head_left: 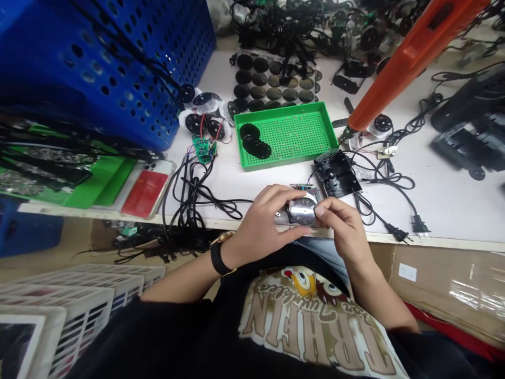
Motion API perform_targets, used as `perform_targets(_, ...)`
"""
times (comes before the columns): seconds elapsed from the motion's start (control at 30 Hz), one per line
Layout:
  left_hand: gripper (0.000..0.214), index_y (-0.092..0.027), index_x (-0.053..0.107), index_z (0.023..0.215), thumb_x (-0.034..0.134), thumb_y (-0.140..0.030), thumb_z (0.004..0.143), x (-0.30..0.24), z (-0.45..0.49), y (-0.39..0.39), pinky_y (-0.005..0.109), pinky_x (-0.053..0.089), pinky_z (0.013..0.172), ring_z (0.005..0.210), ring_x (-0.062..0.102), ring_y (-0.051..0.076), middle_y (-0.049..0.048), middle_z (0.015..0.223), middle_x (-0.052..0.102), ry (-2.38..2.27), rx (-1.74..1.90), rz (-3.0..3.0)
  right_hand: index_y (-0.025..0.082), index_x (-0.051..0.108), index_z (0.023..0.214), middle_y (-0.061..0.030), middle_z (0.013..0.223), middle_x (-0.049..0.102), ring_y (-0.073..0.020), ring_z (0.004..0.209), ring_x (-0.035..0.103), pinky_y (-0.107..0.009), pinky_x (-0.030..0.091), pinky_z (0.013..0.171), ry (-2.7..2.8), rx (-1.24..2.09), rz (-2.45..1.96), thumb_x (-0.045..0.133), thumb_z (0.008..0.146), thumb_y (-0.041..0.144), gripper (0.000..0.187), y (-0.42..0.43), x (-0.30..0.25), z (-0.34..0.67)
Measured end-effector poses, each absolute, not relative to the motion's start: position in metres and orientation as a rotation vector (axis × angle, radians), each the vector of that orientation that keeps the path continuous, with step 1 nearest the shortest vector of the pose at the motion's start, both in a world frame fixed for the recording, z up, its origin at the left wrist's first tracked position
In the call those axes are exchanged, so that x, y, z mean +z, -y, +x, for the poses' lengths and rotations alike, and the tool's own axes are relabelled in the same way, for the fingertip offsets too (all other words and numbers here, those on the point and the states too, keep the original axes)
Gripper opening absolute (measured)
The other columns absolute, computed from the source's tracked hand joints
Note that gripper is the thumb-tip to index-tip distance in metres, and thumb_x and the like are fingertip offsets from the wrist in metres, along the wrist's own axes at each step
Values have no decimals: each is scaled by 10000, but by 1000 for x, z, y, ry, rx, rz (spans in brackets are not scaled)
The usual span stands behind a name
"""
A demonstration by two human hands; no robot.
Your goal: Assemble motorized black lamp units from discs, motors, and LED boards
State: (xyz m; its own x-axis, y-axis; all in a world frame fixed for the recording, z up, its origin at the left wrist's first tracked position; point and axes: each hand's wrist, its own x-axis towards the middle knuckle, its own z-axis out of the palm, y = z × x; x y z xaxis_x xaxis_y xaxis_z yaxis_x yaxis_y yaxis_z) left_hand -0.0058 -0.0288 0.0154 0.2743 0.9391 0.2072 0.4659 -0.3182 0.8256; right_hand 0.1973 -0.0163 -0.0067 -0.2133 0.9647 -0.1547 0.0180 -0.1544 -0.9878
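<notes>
A shiny round dial plate (303, 211) with small marks round its rim is held at the table's front edge. My left hand (266, 218) curves round its left side, fingers over the top edge and thumb below. My right hand (344, 221) pinches the plate's right edge between thumb and fingers. Beneath and behind the plate a dark part and a small circuit board (302, 186) show in part. An open black plastic housing (337, 173) with a cord lies just beyond my right hand.
A green perforated tray (284, 165) holds black discs and small screws. An orange electric screwdriver (389, 79) slants down near its right corner. Black cords (197, 192) and plugs lie on both sides. A blue crate (158, 79) and a red-and-white phone (145, 189) are left.
</notes>
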Motion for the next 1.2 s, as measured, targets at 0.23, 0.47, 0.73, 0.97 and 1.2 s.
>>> perform_targets(0.23, 447, -231, 669, 1233, 826, -418, 859, -1, -12, 32, 434, 529, 997, 1112, 651, 253, 73, 1154, 718, -1430, 1046, 2020, 233, 689, 992, -20, 925, 674, -163, 811, 614, -308, 501, 748, 1435, 1001, -1339, 689, 962, 393, 162, 9, -5, 218)
perform_targets(0.47, 433, -222, 657, 1217, 841, -352, 848, -15, -26, 46, 418, 561, 944, 1067, 664, 240, 68, 1124, 700, -1441, 1157, 1950, 290, 419, 1373, -169, 1466, 516, -245, 1200, 655, -386, 581, 958, 1437, 534, -1204, 800, 876, 260, 626, -94, 32, 224)
perform_targets(0.73, 461, -248, 643, 1241, 845, -339, 836, -15, -24, 59, 439, 573, 939, 1072, 662, 252, 73, 1123, 704, -1421, 1153, 1881, 290, 431, 1335, -22, 1043, 666, -99, 695, 631, -252, 547, 661, 1429, 675, -1096, 545, 1048, 311, 310, -158, 45, 155)
perform_targets(0.97, 483, -250, 593, 1281, 812, -328, 858, -27, -29, 54, 452, 596, 929, 1078, 668, 261, 83, 1126, 706, -1366, 1268, 1920, 249, 628, 1049, 52, 662, 569, -167, 582, 619, -338, 526, 614, 1447, 678, -943, 711, 887, 374, 221, -149, 35, 122)
perform_targets(1.2, 520, -233, 583, 1326, 795, -340, 863, -42, -29, 42, 436, 632, 912, 1030, 708, 264, 107, 1103, 707, -1329, 1352, 1890, 277, 605, 1060, 84, 566, 484, -148, 417, 484, -334, 447, 465, 1365, 749, -963, 730, 881, 483, 300, -147, 21, 118)
